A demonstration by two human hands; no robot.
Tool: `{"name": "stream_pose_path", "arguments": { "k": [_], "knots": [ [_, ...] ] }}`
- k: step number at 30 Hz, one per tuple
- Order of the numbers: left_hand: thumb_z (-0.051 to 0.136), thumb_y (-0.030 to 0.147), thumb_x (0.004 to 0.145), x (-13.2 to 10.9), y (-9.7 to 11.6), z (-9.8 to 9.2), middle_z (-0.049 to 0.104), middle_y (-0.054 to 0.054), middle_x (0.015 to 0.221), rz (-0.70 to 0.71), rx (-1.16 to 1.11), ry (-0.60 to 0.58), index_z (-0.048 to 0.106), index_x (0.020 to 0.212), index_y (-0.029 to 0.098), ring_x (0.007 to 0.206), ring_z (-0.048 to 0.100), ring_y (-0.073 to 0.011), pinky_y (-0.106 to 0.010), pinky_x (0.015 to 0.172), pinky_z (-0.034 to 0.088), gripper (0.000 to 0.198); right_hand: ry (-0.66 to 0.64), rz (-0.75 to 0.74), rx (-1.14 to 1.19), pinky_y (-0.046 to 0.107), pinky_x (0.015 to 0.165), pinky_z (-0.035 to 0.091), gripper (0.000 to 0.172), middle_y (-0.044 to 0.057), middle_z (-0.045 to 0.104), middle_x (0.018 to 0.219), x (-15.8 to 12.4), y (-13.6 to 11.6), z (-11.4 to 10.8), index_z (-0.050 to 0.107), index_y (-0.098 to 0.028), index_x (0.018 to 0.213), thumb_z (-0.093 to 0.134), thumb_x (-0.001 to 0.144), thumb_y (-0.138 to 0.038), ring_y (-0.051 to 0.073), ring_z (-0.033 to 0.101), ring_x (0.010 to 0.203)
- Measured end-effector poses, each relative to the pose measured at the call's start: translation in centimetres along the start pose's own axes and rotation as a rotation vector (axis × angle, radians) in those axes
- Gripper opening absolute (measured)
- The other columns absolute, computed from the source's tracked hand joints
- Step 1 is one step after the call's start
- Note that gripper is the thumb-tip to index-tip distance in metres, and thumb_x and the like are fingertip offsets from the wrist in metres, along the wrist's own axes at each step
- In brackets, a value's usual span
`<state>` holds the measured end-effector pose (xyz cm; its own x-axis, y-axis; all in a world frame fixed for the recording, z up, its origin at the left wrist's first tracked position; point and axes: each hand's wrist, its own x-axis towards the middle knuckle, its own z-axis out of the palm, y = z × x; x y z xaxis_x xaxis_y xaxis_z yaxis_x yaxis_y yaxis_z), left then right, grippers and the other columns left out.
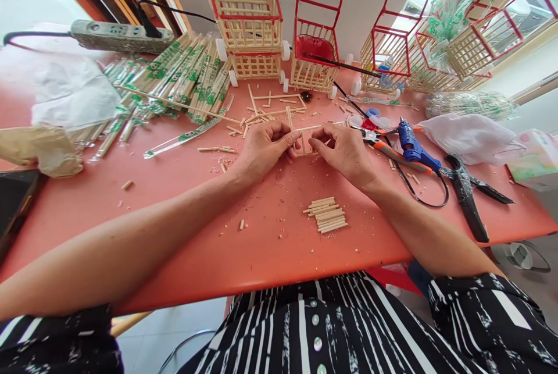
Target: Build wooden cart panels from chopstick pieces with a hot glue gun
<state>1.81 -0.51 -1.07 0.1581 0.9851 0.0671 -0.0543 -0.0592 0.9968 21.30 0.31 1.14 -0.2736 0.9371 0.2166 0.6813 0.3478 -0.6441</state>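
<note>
Between my hands is a small frame of pale wooden sticks, held up just over the red table. My left hand pinches its left side between thumb and fingers. At the right side, the fingers of my right hand are pressed together on a stick of the same frame. Whether that stick is fixed to the frame cannot be made out. Nearer to me lies a row of short cut sticks. Loose stick pieces and crumbs are scattered just beyond my left hand.
Wrapped chopsticks are heaped at the back left beside a power strip. Stick-built model carts with red edges line the back. To the right lie orange-handled pliers, a blue glue gun and a black-handled cutter.
</note>
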Motion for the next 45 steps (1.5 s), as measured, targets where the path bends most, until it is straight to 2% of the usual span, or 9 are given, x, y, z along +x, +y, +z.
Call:
{"name": "stream_pose_path", "arguments": {
  "k": [8,14,20,25,32,39,45],
  "knots": [
    [0.078,0.031,0.092,-0.1,0.36,0.05,0.07,-0.002,0.06,-0.018,0.022,-0.008,0.072,0.073,0.016,0.052,0.064,-0.0125,-0.022,0.056,0.053,0.025,0.02,0.011,-0.015,0.028,0.07,0.051,0.011,0.003,0.078,0.081,-0.11,0.19,0.13,0.074,-0.018,0.082,0.07,0.092,-0.016,0.015,0.067,0.069],
    [0.069,0.016,0.095,-0.14,0.71,0.22,0.07,-0.002,0.061,-0.024,0.032,0.015,0.071,0.072,0.015,0.051,0.064,-0.0112,-0.02,0.055,0.052,0.023,0.003,0.035,0.0,0.028,0.071,0.052,0.012,0.004,0.078,0.083,-0.12,0.19,0.22,0.073,-0.02,0.083,0.07,0.093,-0.015,0.016,0.068,0.072],
    [0.067,0.014,0.096,-0.09,0.87,0.37,0.069,-0.001,0.058,-0.042,0.025,0.016,0.071,0.071,0.015,0.05,0.063,-0.011,-0.02,0.054,0.052,0.025,0.002,0.043,0.022,0.029,0.072,0.053,0.012,0.004,0.078,0.085,-0.16,0.11,0.22,0.073,-0.02,0.084,0.069,0.094,-0.014,0.017,0.069,0.072],
    [0.067,0.016,0.096,-0.13,0.78,0.33,0.068,-0.001,0.057,-0.046,0.024,0.012,0.071,0.072,0.016,0.05,0.062,-0.0112,-0.021,0.055,0.053,0.025,0.012,0.044,0.018,0.03,0.074,0.054,0.013,0.003,0.078,0.084,-0.05,0.12,0.31,0.073,-0.019,0.082,0.07,0.092,-0.012,0.016,0.068,0.073],
    [0.076,0.029,0.092,-0.1,0.36,0.06,0.07,-0.002,0.06,-0.021,0.021,-0.003,0.072,0.074,0.016,0.051,0.063,-0.0124,-0.022,0.055,0.054,0.023,0.01,0.056,0.014,0.029,0.075,0.054,0.012,0.003,0.079,0.085,-0.07,-0.09,0.28,0.075,-0.019,0.083,0.071,0.093,-0.013,0.016,0.069,0.074],
    [0.074,0.023,0.094,-0.1,0.23,0.11,0.071,-0.002,0.062,-0.022,0.013,0.001,0.072,0.074,0.016,0.052,0.064,-0.0113,-0.02,0.054,0.054,0.021,0.006,0.05,0.007,0.029,0.073,0.054,0.011,0.003,0.079,0.085,-0.21,-0.2,0.19,0.075,-0.019,0.084,0.07,0.093,-0.015,0.016,0.069,0.071],
    [0.077,0.026,0.092,-0.13,0.36,0.15,0.07,-0.002,0.06,-0.025,0.001,0.003,0.071,0.072,0.017,0.051,0.064,-0.0121,-0.021,0.054,0.054,0.023,0.004,0.043,-0.008,0.029,0.073,0.054,0.011,0.004,0.08,0.086,-0.22,-0.14,0.1,0.074,-0.02,0.084,0.07,0.093,-0.017,0.016,0.069,0.072]
  ]
}}
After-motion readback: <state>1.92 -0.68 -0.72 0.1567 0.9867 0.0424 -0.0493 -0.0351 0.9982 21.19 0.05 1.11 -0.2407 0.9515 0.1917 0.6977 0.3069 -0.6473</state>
